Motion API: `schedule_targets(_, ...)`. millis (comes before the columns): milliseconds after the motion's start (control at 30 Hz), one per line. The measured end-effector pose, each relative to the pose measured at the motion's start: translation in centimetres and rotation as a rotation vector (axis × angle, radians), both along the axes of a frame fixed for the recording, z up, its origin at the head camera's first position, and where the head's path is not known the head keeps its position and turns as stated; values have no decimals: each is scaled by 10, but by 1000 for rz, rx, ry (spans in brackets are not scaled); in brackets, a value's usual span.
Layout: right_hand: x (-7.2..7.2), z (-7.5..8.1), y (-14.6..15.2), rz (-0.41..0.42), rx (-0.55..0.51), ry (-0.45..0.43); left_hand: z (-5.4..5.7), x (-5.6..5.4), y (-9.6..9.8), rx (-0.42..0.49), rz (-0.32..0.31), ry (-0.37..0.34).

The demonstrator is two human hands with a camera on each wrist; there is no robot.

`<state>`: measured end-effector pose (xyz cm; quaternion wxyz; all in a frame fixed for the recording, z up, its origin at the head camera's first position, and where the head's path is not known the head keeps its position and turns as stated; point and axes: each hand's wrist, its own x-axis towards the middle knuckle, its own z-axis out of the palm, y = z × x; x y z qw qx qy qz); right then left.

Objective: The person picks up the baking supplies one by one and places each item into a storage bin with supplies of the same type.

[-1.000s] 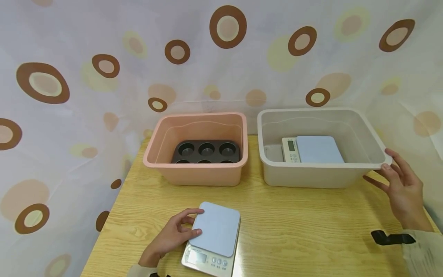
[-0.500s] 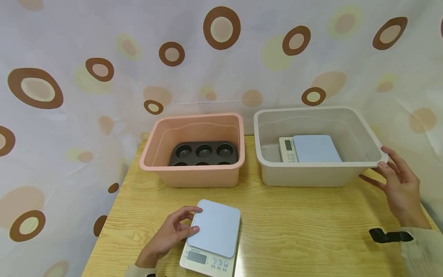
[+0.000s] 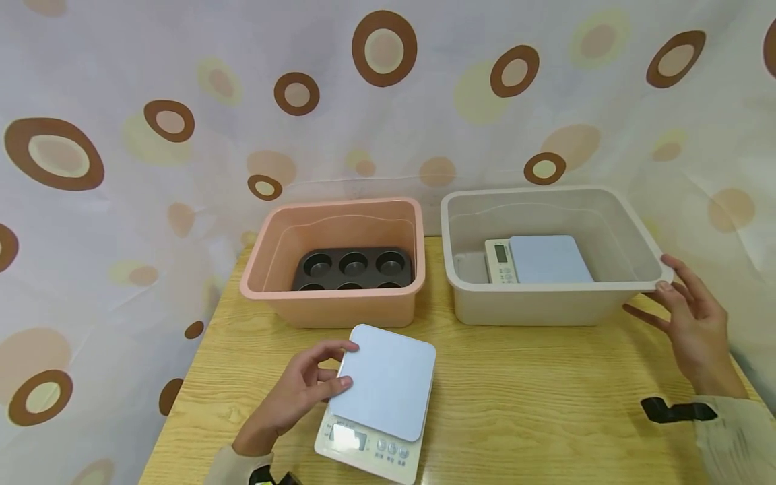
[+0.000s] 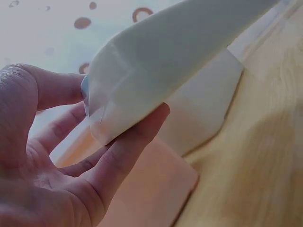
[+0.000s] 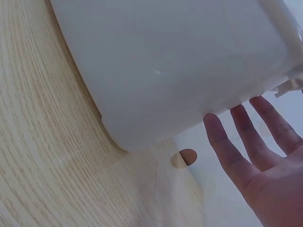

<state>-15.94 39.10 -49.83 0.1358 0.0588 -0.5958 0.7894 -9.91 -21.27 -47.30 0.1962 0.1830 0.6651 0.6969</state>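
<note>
My left hand [image 3: 303, 384] grips a kitchen scale [image 3: 388, 384] by its left edge, thumb and index finger on the pale-blue platform. In the left wrist view the scale [image 4: 156, 61] shows edge-on, raised off the wooden table, with other fingers supporting it from below. The scale's display and buttons face the front. My right hand [image 3: 697, 323] holds the right front corner of the grey plastic bin [image 3: 527, 306], thumb and index finger at its rim. Seen from the right wrist, fingertips [image 5: 214, 124] touch the bin's outer wall. A second kitchen scale [image 3: 548, 259] lies inside this bin.
Left of the grey bin stands a pink plastic bin [image 3: 345, 310] with a dark muffin tin [image 3: 354, 266] in it. Both bins are at the back of the wooden table [image 3: 515, 404], against a patterned cloth [image 3: 339, 47].
My left hand has lifted the kitchen scale from the table, moving it slightly up and to the right. My right hand keeps its place at the grey bin's corner. The head view shifts slightly.
</note>
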Motion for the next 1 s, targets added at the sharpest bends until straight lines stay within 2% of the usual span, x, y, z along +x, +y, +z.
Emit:
schedule_targets(300, -1, 1, 0, -3, 27, 2, 23, -10, 4, -34, -18, 56)
schedule_targets(533, 0, 1, 0, 0, 24, 16, 33, -22, 14, -12, -56, 158)
schedule_targets(800, 0, -1, 2, -5, 17, 27, 42, -34, 33, -14, -84, 160)
schedule_targets(1000, 2, -2, 2, -11, 37, 15, 51, -43, 44, -21, -74, 195)
